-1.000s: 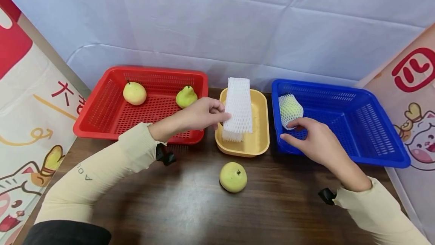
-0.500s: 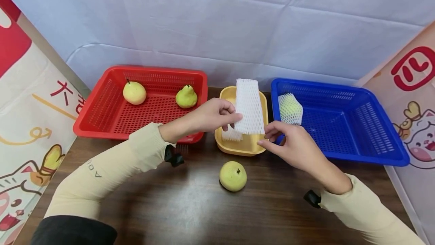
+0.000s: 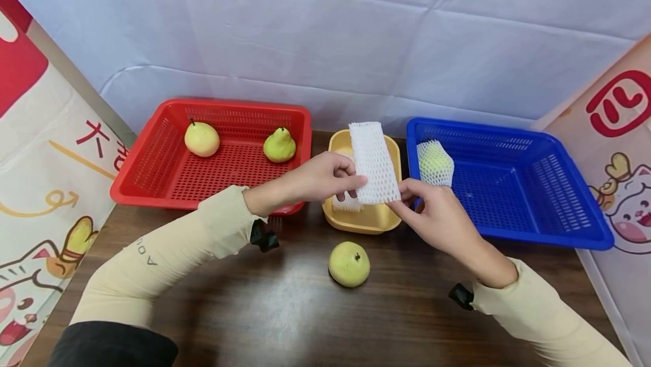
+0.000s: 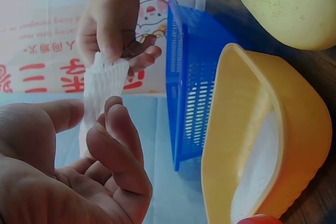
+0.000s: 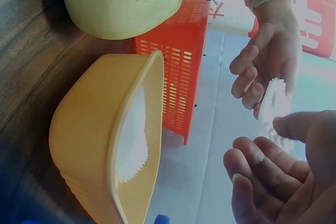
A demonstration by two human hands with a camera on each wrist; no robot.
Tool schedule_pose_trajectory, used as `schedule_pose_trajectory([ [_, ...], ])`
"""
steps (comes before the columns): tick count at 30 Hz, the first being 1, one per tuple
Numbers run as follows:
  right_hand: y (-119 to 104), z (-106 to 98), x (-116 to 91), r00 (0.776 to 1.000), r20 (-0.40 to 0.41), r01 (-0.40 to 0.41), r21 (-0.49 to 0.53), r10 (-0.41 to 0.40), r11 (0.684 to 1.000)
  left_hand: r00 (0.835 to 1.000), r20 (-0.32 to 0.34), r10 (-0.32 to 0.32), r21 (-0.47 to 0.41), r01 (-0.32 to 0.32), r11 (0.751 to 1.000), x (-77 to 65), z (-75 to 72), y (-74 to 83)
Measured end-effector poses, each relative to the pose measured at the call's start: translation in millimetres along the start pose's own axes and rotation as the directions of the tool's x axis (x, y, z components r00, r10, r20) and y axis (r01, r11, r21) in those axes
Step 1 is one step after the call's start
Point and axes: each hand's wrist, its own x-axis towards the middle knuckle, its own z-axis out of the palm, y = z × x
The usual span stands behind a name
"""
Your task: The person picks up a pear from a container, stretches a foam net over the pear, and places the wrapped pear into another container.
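Note:
A white foam fruit net (image 3: 375, 163), flat and tube-shaped, is held up over the yellow tray (image 3: 362, 224) in the head view. My left hand (image 3: 325, 177) pinches its left edge between thumb and fingers. At the lower right corner, my right hand (image 3: 439, 217) pinches the same foam net. Both wrist views show the net (image 4: 105, 85) between the two hands, with the right thumb (image 5: 294, 125) pressed on it. Another white foam net (image 3: 348, 205) lies in the tray, partly hidden behind the left hand. A round yellow-green pear (image 3: 348, 265) sits on the table in front of the tray.
To the left, a red basket (image 3: 147, 186) holds a round yellow pear (image 3: 202, 139) and a green pear (image 3: 279, 145) with a narrow neck. On the right, a net-wrapped fruit (image 3: 434, 164) lies in a blue basket (image 3: 549, 234). A pale cloth (image 3: 325, 44) hangs behind.
My left hand has shifted right with the foam net. My right hand has left the wrapped fruit in the blue basket, moved left and taken hold of the net's lower corner.

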Motion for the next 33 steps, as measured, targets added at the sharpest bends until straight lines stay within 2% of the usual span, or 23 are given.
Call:
schedule_pose_trajectory([
  [9, -0.5, 1.4, -1.4, 1.000, 0.018, -0.018, 0.005, 0.018, 1.000, 0.999, -0.030, -0.027, 0.048, 0.029, 0.998, 0.9, 2.6, 3.0],
  [14, -1.5, 2.0, -1.1, 0.999, -0.003, -0.035, -0.011, 0.035, 0.999, 0.998, -0.055, -0.007, 0.040, 0.009, 0.999, 0.9, 5.3, 2.3],
  [20, -1.3, 1.5, -1.3, 0.998, -0.031, -0.064, -0.024, 0.063, 0.998, 0.997, -0.082, 0.012, 0.071, -0.006, 0.997, -1.7, 8.3, -0.1],
  [26, -0.5, 2.2, -1.1, 0.998, -0.029, -0.065, -0.027, 0.065, 0.997, 0.994, -0.081, 0.079, 0.133, -0.068, 0.989, -1.3, 14.4, 0.5],
  [33, -1.1, 3.6, -1.0, 1.000, 0.000, -0.025, 0.005, 0.025, 1.000, 0.978, -0.114, 0.175, 0.226, -0.146, 0.963, 0.3, 20.8, 0.7],
])
